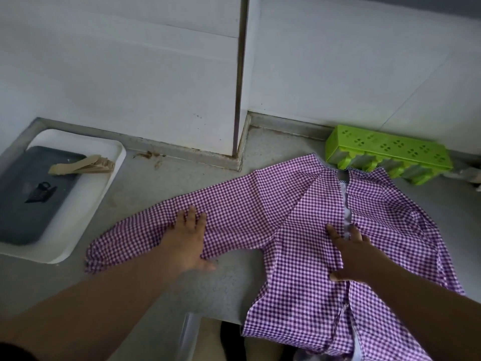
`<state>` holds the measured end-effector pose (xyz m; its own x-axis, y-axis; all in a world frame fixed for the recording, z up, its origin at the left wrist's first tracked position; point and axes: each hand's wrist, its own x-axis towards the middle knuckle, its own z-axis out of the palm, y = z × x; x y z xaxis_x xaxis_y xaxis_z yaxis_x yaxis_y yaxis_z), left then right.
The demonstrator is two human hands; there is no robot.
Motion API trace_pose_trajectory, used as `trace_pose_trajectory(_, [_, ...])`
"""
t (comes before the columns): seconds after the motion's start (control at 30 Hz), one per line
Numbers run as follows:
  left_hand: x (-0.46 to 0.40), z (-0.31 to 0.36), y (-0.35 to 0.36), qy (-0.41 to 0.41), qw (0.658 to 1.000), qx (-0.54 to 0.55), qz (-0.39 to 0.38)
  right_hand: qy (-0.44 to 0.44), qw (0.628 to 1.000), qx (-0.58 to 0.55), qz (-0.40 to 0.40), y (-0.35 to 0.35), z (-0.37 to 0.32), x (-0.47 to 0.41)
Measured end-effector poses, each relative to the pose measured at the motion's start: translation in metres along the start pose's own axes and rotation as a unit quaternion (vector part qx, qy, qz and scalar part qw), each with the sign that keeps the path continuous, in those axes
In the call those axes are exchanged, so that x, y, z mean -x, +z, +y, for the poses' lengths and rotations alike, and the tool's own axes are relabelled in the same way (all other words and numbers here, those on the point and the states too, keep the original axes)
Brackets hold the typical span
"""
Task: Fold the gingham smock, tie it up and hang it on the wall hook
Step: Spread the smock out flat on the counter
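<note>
The purple-and-white gingham smock (299,220) lies spread flat on the grey counter, its back slit running down the middle and its hem hanging over the counter's front edge. One sleeve stretches out to the left. My left hand (186,238) rests flat on that sleeve, fingers straight. My right hand (350,252) lies flat on the body of the smock beside the slit, fingers spread. No wall hook is in view.
A white tray (104,188) at the left holds a dark grey tray, wooden clothes pegs (83,165) and a black clip (41,192). A green perforated plastic rack (390,152) lies against the wall behind the smock's neck. A white wall corner (239,100) juts forward.
</note>
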<state>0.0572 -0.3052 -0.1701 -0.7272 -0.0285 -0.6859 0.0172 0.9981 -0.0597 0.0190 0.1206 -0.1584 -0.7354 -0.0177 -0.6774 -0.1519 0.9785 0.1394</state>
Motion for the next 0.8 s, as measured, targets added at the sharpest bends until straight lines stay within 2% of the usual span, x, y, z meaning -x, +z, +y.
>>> trace_pose_trajectory(0.17, [-0.019, -0.038, -0.052, 0.026, 0.995, -0.097, -0.008, -0.014, 1.0, 0.013, 0.019, -0.002, 0.001, 0.001])
trace_pose_trajectory(0.23, [-0.014, -0.02, -0.061, 0.062, 0.996, -0.068, 0.002, -0.013, 0.999, 0.028, 0.014, -0.005, -0.001, 0.005])
trace_pose_trajectory(0.3, [-0.001, 0.018, -0.058, 0.155, 0.984, -0.039, 0.079, -0.013, 0.999, 0.025, 0.021, -0.006, -0.002, 0.007])
trace_pose_trajectory(0.37, [0.013, 0.057, -0.047, 0.278, 0.945, -0.065, 0.156, -0.014, 0.999, 0.015, 0.036, -0.005, -0.002, 0.008])
trace_pose_trajectory(0.43, [0.021, 0.092, -0.035, 0.348, 0.921, -0.114, 0.135, -0.012, 0.999, 0.013, 0.046, -0.002, 0.003, 0.009])
trace_pose_trajectory(0.57, [0.021, 0.107, -0.027, 0.306, 0.934, -0.166, 0.083, -0.033, 0.996, -0.005, 0.082, 0.006, 0.011, 0.008])
trace_pose_trajectory(0.67, [0.013, 0.096, -0.03, 0.283, 0.935, -0.186, 0.102, -0.04, 0.989, -0.075, 0.124, 0.014, 0.023, 0.012])
trace_pose_trajectory(0.73, [0.01, 0.092, -0.032, 0.274, 0.93, -0.221, 0.11, -0.014, 0.981, -0.084, 0.173, 0.023, 0.031, 0.016])
trace_pose_trajectory(0.8, [0.011, 0.096, -0.036, 0.263, 0.928, -0.234, 0.119, 0.016, 0.978, -0.099, 0.181, 0.033, 0.036, 0.018])
